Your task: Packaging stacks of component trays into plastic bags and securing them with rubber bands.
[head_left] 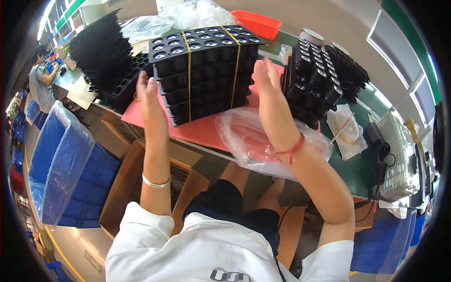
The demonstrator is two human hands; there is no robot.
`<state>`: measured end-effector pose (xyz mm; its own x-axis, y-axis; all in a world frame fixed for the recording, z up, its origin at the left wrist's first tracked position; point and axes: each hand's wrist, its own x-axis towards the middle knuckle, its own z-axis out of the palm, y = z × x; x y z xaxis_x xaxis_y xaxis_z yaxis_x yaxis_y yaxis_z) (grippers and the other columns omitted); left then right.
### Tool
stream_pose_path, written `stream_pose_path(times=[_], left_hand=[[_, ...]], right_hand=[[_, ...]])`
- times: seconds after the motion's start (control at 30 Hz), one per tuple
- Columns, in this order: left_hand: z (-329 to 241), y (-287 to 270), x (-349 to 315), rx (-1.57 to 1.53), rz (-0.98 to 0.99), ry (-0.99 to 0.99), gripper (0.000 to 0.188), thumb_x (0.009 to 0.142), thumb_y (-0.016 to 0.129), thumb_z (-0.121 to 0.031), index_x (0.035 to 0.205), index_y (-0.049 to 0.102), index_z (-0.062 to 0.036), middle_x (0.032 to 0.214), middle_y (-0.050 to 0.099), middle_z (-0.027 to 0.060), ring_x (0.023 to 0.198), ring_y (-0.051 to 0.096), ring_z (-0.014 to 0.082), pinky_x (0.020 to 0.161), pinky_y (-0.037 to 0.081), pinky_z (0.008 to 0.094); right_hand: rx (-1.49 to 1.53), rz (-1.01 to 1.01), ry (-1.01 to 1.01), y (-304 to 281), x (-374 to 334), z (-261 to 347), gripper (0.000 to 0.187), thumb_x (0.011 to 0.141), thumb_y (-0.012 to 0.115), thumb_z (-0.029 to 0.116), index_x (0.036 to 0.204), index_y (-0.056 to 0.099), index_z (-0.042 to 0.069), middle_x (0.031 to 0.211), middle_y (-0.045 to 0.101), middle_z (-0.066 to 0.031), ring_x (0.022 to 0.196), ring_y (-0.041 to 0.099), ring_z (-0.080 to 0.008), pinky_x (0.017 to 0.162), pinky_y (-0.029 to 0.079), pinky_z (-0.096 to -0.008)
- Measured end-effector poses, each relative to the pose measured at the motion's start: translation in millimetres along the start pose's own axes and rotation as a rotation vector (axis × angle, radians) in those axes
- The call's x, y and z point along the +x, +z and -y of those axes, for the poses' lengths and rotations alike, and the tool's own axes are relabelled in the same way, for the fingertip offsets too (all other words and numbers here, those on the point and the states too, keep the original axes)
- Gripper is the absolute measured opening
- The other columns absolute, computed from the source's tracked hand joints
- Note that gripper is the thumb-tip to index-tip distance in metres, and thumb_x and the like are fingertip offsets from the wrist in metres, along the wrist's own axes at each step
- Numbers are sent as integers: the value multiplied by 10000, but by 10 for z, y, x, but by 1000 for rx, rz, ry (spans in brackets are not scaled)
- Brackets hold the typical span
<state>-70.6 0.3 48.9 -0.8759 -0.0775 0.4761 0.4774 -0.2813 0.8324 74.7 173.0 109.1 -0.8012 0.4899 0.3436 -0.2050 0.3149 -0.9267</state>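
Trays [211,84] of black plastic, stacked and yellow-banded: flanking them, the person's left hand [150,98] and right hand [268,83], both spread flat.

Head-worn fisheye, pretty close in, looking down past a white T-shirt [188,249] at the strapped tray stack [211,77].

Beige wall [338,23] at back, white-framed panes [390,44] upper R, green band [409,23] above. Bright strip light [45,20] upper L. Dk green surface [353,175] R of ctr. Pale floor [94,238] w/ yellow line [63,255] lower L.
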Motion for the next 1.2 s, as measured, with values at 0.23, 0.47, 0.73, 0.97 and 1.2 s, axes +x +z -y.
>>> stream_pose_path(times=[0.23,0.47,0.73,0.97,1.2], left_hand=[[-292,326,-169,-219,112,-184,611,1008,252,-478,1318,495,-10,1304,539,82,1209,487,183,1042,329,308],[-208,296,-97,-297,142,-113,597,1010,271,-466,1299,498,5,1281,536,85,1191,468,173,1042,304,296],[-199,344,-67,-314,6,-118,471,995,347,-386,1157,552,7,1150,562,56,1075,484,145,988,326,273],[-778,187,59,-182,-32,-196,830,817,489,-653,1442,350,-125,1486,334,114,1307,380,259,1053,316,399],[-1390,114,5,-192,-316,-336,654,812,543,-590,1329,493,-194,1263,528,75,1128,506,196,925,434,362]], right_hand=[[245,-299,147,257,567,-226,669,956,336,602,1338,484,73,1222,530,-66,1048,501,-174,901,405,-317],[686,-132,234,330,685,-165,599,990,262,528,1312,534,103,1258,605,-22,1132,567,-173,965,421,-330],[824,-207,274,422,498,123,473,963,383,454,1244,568,122,1136,629,-4,996,593,-135,827,456,-301],[546,-203,95,309,495,176,613,920,425,541,1381,411,136,1380,432,-18,996,431,-141,754,368,-301],[616,-191,-10,159,116,714,313,953,472,453,917,549,151,744,446,35,651,342,-124,598,285,-302]])
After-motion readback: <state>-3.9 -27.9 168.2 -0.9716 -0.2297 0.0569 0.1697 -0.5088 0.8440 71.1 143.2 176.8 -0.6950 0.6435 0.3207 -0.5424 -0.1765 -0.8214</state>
